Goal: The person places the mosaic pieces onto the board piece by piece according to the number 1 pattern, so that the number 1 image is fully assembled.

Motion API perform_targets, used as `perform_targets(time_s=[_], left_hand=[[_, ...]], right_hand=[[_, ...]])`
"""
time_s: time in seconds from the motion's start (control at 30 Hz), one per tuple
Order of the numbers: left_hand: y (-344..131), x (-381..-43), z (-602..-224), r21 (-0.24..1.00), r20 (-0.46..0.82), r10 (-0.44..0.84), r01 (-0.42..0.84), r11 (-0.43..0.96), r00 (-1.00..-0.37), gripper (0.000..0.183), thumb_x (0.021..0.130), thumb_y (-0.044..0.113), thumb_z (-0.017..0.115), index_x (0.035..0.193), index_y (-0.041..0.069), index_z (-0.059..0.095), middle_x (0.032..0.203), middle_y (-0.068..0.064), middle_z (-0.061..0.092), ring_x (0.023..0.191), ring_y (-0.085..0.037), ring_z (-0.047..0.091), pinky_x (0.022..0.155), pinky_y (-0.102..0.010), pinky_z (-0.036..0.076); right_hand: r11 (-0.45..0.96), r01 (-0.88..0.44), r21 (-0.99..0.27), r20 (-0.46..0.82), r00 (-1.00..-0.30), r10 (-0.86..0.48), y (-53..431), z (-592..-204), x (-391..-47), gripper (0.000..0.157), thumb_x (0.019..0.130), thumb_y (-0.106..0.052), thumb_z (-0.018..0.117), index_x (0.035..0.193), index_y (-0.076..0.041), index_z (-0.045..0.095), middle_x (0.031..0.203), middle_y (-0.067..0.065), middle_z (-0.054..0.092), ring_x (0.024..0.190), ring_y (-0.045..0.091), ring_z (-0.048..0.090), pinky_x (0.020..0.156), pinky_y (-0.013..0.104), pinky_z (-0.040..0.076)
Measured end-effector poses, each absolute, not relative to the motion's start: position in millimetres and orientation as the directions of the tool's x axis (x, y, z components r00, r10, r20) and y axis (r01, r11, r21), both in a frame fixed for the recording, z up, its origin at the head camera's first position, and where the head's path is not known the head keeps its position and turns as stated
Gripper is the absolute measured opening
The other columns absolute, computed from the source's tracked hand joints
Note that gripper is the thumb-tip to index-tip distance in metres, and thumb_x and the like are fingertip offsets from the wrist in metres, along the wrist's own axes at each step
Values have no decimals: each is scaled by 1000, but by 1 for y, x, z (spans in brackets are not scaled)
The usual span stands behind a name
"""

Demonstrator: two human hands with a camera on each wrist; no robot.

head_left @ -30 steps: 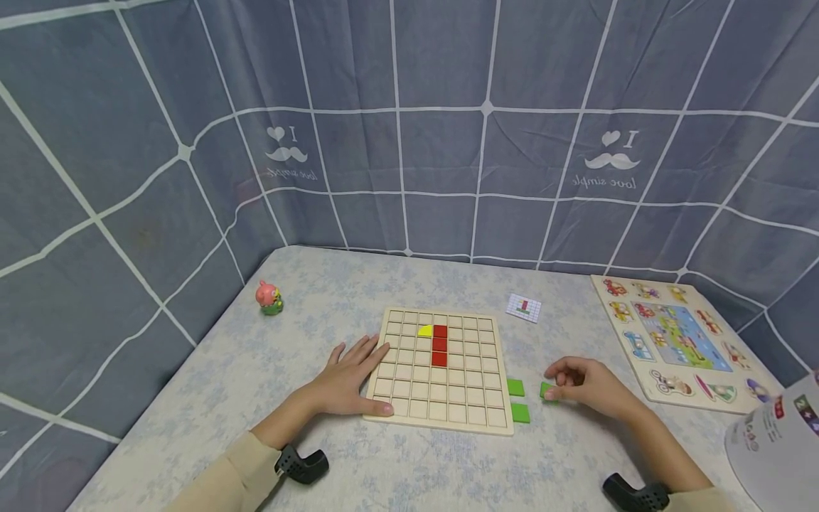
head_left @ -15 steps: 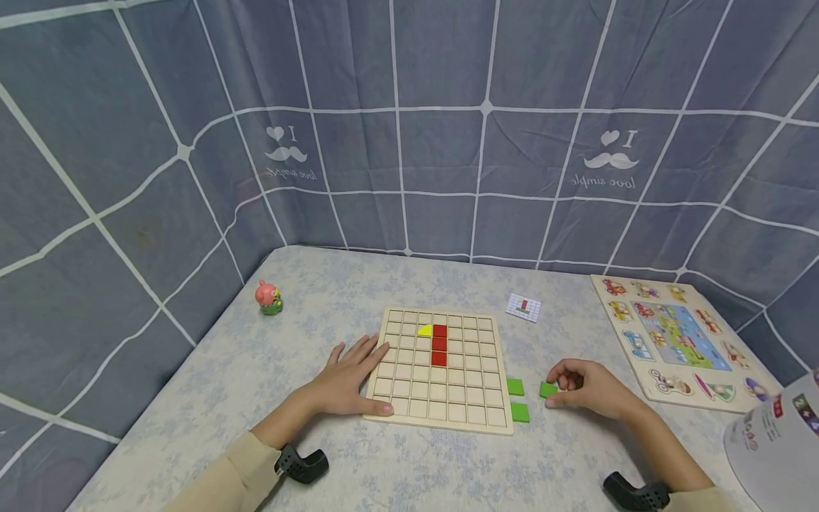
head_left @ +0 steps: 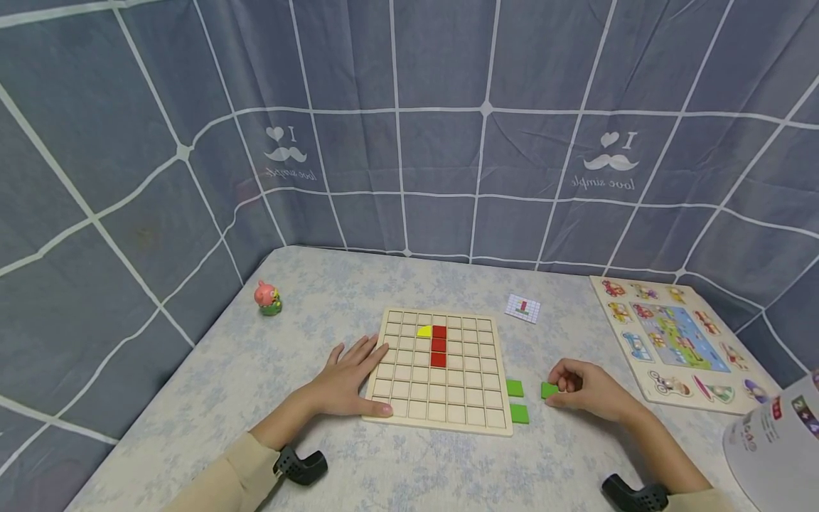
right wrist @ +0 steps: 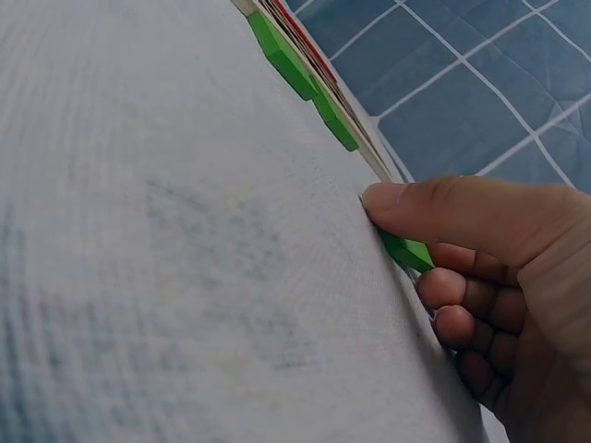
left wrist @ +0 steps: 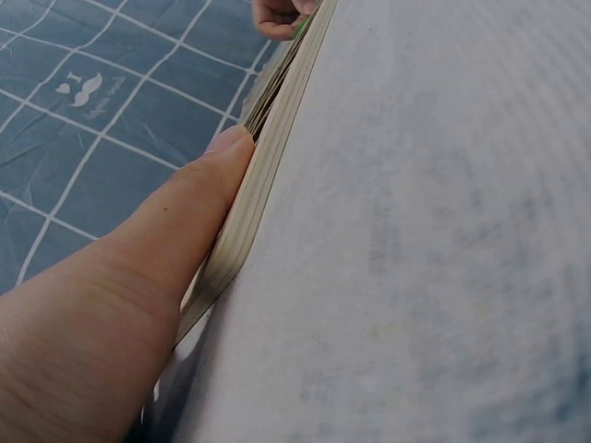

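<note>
A square wooden grid board (head_left: 441,429) lies on the table. Three red square tiles (head_left: 438,346) form a column in its cells, with a yellow rounded piece (head_left: 424,331) left of the top one. My left hand (head_left: 348,382) rests flat with spread fingers over the board's left side, its thumb on the near corner; the left wrist view shows that thumb along the board's edge (left wrist: 254,198). Right of the board, my right hand (head_left: 590,391) pinches a green square tile (head_left: 549,390) between thumb and fingers, low at the tabletop. Two more green tiles (head_left: 515,388) lie against the board's right edge.
A small card (head_left: 522,308) with a printed grid pattern lies behind the board to the right. Far right are a picture puzzle board (head_left: 691,370) and a white tub (head_left: 777,441). A pink-headed figurine (head_left: 268,299) stands at the left; a grid-patterned curtain (head_left: 441,142) hangs behind the table.
My right hand's fingers have shifted slightly to the right on the green tile, so more of it shows. My left hand has stayed on the board.
</note>
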State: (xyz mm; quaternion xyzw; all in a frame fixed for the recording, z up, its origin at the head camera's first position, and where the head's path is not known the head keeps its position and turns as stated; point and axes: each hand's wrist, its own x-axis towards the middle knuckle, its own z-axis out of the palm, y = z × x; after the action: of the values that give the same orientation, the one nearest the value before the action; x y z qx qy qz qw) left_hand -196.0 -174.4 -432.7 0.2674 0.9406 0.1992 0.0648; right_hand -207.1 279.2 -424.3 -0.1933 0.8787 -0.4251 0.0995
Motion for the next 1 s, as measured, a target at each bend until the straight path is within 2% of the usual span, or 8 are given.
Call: perform_targets(time_s=[0.37,0.7,1.0], left_hand=[[-174,-196,-433,411,-17,534,481,774,-845,109,77,70,65,157,10,22,162,-15,12,148,-33,6,110,-64,0],[-174,-197,-433,409,-9,536,486,773,-844,108,77,69,66,157,10,22,162,-15,12,148,-33,7,110,-64,0],[-174,-196,-432,408,-14,533,481,776,-846,108,77,69,66,157,10,22,162,-15,12,148,-33,6,111,-64,1]], right_hand=[[516,-225,-827,-18,-906,-423,279,-423,-206,32,78,-11,82,92,2,56,72,5,46,62,10,44,54,27,38],[505,-274,-819,41,-905,-423,279,-423,-205,14,91,-10,69,92,0,60,76,2,55,62,9,48,53,26,42],[529,-248,-812,42,-928,-370,276,-424,-206,14,92,-13,69,92,-1,61,74,4,56,61,11,48,53,26,41]])
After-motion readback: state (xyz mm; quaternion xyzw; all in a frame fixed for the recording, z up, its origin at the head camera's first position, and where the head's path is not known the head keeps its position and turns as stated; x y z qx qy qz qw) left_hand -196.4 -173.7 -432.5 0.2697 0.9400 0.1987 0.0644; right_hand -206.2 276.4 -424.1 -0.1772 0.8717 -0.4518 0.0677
